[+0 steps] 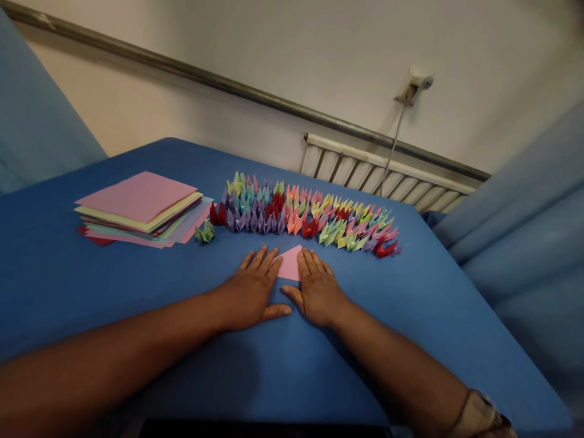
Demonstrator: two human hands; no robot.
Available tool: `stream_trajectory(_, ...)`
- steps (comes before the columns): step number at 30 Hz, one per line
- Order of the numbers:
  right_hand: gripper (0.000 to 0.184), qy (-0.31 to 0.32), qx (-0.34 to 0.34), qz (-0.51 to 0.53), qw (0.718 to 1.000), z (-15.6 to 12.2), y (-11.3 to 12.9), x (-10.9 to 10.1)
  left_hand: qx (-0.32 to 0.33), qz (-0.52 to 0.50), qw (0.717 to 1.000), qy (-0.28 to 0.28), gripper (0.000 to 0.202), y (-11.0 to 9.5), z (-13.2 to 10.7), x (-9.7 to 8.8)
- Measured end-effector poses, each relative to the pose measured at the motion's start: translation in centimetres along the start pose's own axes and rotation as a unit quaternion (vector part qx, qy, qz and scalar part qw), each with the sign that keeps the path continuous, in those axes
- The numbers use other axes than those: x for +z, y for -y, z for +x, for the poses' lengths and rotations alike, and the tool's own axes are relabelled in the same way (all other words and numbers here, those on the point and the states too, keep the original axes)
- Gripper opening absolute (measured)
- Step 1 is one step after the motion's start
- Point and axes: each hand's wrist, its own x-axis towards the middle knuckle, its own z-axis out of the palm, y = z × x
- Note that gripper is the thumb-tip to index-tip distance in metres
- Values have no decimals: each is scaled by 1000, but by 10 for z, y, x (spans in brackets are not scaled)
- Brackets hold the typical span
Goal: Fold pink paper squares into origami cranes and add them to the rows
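The left hand and right hand are lying palm down on either side of a small pink paper, which is resting mid-counter, just nearer than rows of folded paper birds. The left fingers are spreading slightly, the right ones lying closer together; both thumbs are resting off the paper, and neither hand is pinching anything. Handling it well is probably calling for light, even pressure from both sides, the edges lining up exactly and each crease being firmed without the sheet skidding.

The blue counter is looking smooth and is giving a flat base. A paper stack is sitting to the left, with one green folded piece near it. Beyond, a rail is running along the pale wall above a radiator; blue curtains are hanging left and right.
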Motion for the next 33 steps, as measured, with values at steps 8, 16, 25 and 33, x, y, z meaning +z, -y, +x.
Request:
stream_trajectory(8, 71, 13, -12, -17, 1000, 4, 1, 3, 126, -79, 988, -47, 99, -30, 14, 3)
stream_trajectory(16, 68, -51, 59, 28, 997, 4, -10, -2, -25, -51, 996, -67, 80, -1, 24, 2)
stream_trajectory(25, 41, -188, 65, 230, 953, 15, -24, 3, -1, -176, 973, -147, 71, 11, 24, -7)
stream_trajectory(33, 39, -205, -1, 477, 855, 6, -52, -29, -68, -423, 891, -152, 32, 3, 17, -29)
